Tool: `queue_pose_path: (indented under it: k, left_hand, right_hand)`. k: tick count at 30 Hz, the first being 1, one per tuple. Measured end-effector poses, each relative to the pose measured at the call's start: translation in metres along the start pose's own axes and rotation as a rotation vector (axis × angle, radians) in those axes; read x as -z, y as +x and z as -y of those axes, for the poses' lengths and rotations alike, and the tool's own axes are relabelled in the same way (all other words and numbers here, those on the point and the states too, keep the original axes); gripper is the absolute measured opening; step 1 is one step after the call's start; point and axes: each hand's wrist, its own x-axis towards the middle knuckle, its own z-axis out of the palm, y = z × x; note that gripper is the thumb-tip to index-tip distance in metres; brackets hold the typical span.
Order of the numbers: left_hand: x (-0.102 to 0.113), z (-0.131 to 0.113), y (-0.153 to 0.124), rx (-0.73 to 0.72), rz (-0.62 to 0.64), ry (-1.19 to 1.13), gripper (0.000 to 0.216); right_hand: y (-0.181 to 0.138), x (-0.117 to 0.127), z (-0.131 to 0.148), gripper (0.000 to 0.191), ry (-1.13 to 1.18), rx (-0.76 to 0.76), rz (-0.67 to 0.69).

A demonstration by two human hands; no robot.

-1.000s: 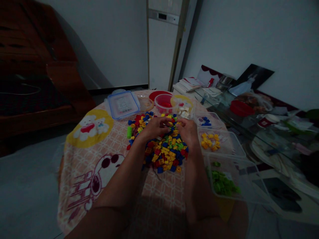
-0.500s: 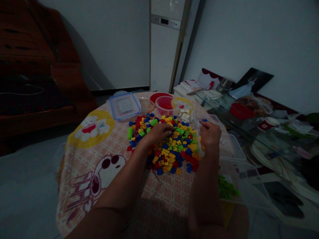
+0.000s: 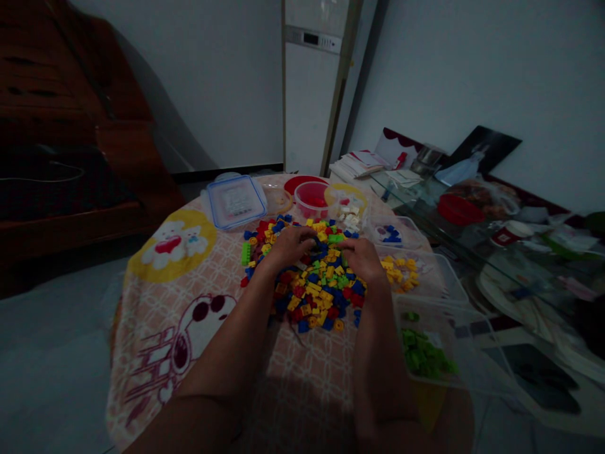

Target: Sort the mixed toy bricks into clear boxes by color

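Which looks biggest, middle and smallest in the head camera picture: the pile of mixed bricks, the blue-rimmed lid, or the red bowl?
1. pile of mixed bricks, by far the largest, though it lies nearer the camera.
2. blue-rimmed lid.
3. red bowl, about as far away as the lid.

Open cloth (image 3: 227, 277) L of brick pile (image 3: 316, 291) — tubs (image 3: 437, 282) tight along R side, lid (image 3: 236, 200) & red bowl (image 3: 312, 197) behind
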Motion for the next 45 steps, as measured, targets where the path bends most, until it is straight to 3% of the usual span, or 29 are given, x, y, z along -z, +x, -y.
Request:
queue_pose_path:
  k: [3, 7, 11, 16, 23, 28, 39, 41, 45]
  left_hand:
    - [0.001, 0.002, 0.000, -0.007, -0.008, -0.011, 0.036]
    - [0.003, 0.002, -0.001, 0.011, -0.005, -0.017, 0.038]
    - [0.003, 0.001, -0.001, 0.006, -0.003, -0.032, 0.036]
    - [0.003, 0.000, -0.001, -0.005, -0.006, -0.060, 0.034]
    - [0.003, 0.001, -0.001, -0.008, -0.006, -0.049, 0.034]
    - [0.003, 0.001, -0.001, -0.001, 0.003, -0.050, 0.034]
    - [0.002, 0.005, -0.001, -0.015, -0.001, -0.090, 0.033]
    - [0.002, 0.004, -0.001, -0.010, 0.000, -0.082, 0.033]
    - [0.002, 0.002, -0.001, 0.005, -0.002, -0.079, 0.034]
  right_hand:
    - [0.002, -0.004, 0.001, 0.041, 0.026, 0.014, -0.065]
    - [0.002, -0.008, 0.001, 0.030, -0.041, -0.066, -0.099]
    - [0.001, -0.014, 0.003, 0.019, -0.182, -0.116, -0.060]
    - [0.003, -0.023, 0.001, 0.021, -0.237, -0.109, -0.030]
    - [0.001, -0.005, -0.001, 0.025, -0.121, -0.126, -0.044]
    - [-0.003, 0.015, -0.006, 0.035, -0.041, -0.228, -0.140]
    - [-0.017, 0.029, -0.036, 0.037, -0.137, -0.531, -0.610]
    - [-0.017, 0.031, -0.033, 0.041, -0.130, -0.548, -0.625]
    - [-0.012, 0.031, -0.023, 0.038, -0.106, -0.469, -0.522]
